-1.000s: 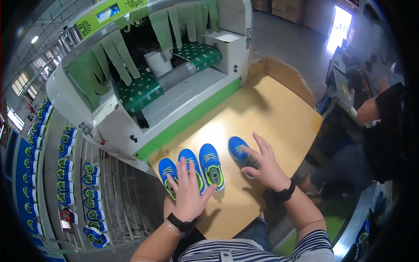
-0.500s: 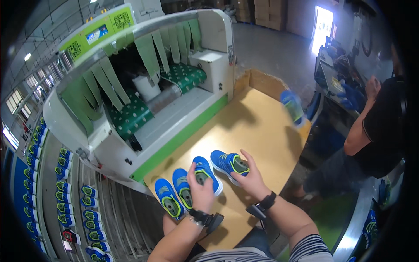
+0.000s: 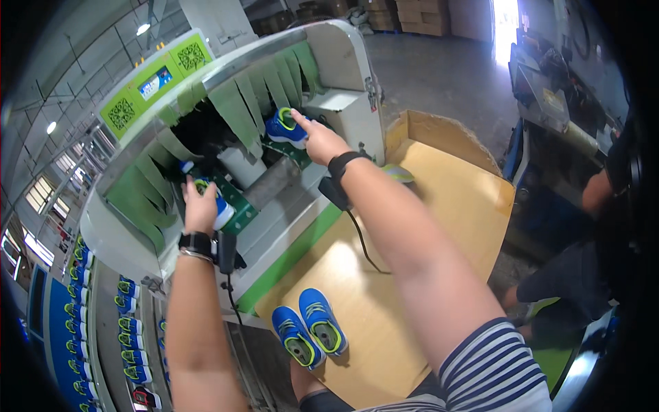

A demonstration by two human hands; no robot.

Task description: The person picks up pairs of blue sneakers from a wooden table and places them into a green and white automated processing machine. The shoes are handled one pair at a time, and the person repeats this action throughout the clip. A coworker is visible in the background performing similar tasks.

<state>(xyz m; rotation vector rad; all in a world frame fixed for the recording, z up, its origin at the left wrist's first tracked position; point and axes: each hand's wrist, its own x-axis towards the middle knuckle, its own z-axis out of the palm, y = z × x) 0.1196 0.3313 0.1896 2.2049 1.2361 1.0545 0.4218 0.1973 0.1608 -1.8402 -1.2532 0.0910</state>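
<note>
Hands (image 3: pixel 200 209) on blue shoes (image 3: pixel 285 128)

A tan wooden table (image 3: pixel 439 206) is seen beside the machine. Two blue shoes (image 3: pixel 310 334) are set side by side on its near end.

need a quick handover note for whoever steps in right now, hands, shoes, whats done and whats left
Left hand: shut on a blue shoe, at the green belt inside the machine opening.
Right hand: holds a second blue shoe at the green flap curtain.
Done: two shoes lifted from the table to the machine.
Left: one pair of blue shoes lies on the wooden table, near edge.
</note>
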